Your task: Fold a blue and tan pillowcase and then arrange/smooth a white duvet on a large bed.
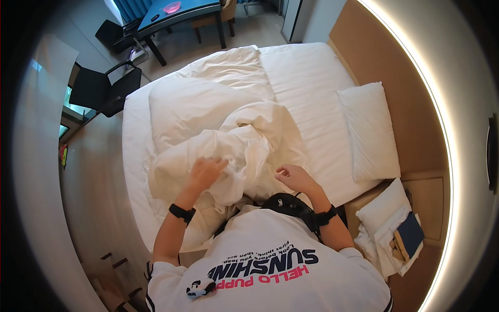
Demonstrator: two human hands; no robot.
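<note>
A bunched white duvet (187, 156) lies in folds on the bed before me, with a loose, twisted heap of its fabric close to my body. My left hand (206, 171) is over this heap, its fingers curled against the cloth. It is slightly blurred, and its fingertips are partly hidden, so a grip on the fabric cannot be made out. To the right, my right hand (297, 178) hovers above the near edge of the heap. Its fingers are bent, the thumb stands apart, and no cloth shows between them.
A white pillow (368, 130) rests at the headboard (390, 78). Another pillow (384, 201) and a dark blue box-like item (409, 234) lie on the right-hand side. Black chairs (105, 87) and a table (179, 13) stand beyond the bed. A black waist bag (286, 204) is at my front.
</note>
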